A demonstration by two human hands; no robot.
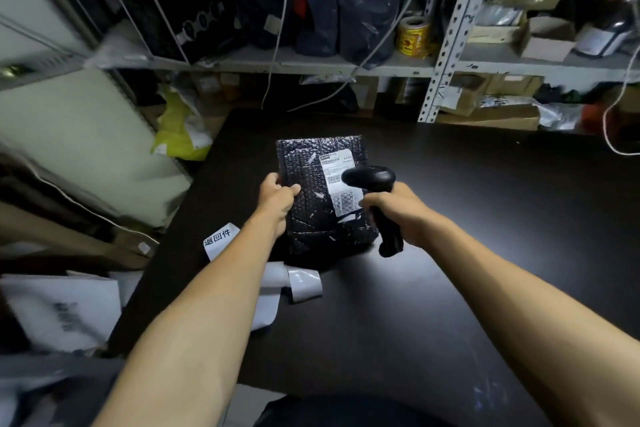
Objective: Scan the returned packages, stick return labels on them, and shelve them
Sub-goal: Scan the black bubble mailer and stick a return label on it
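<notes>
Package: a black bubble-wrap mailer was held tilted up above the dark table, its lower edge close to the surface, label side toward the camera
Shipping label: a white printed sticker with barcodes sat on the mailer's upper right part
Left hand: the left hand gripped the mailer's left edge, thumb on the front face, fingers curled behind
Right hand: the right hand was wrapped round the grip of a black handheld barcode scanner
Scanner: its head lay in front of the label's right side, covering part of it, handle pointing down toward the table
Return labels: a white strip printed with black Chinese characters lay on the table's left edge, near the left forearm
Other papers: crumpled white backing paper lay on the table just below the mailer
Shelving: grey metal racks behind the table held a black carton marked FULL FACE MASK, dark plastic bags, a roll of yellow stickers and brown cardboard boxes
Left of table: a yellow-green poly bag lay among white parcels on the floor
</notes>
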